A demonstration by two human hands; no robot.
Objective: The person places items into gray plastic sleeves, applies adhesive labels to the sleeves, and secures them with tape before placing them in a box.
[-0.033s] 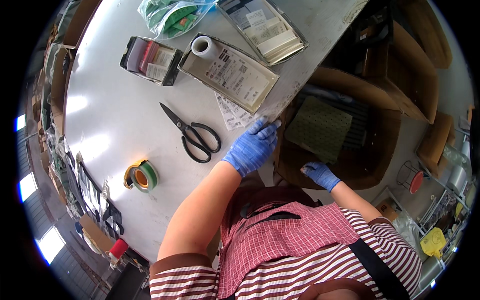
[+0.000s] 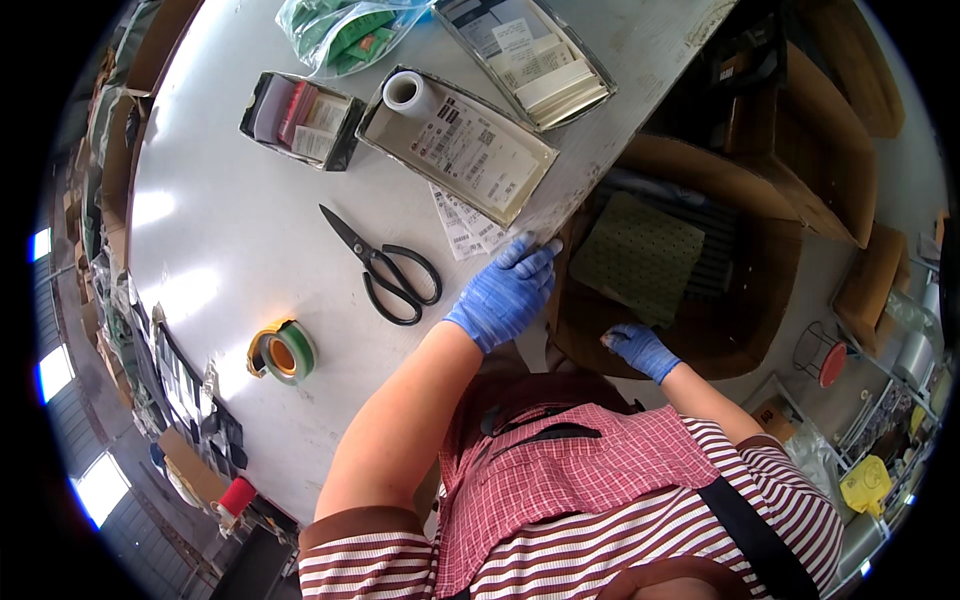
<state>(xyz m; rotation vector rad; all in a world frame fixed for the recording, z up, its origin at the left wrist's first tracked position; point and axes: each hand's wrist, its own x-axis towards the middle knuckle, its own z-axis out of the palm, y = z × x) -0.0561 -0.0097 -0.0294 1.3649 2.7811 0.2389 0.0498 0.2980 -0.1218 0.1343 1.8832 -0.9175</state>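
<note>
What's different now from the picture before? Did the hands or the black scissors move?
Nothing visibly changed: I see no move, and nothing newly picked up or let go. The left hand stayed at the table's edge near the loose labels, the right hand by the near side of the open cardboard box. The black scissors lie just as they did.
</note>
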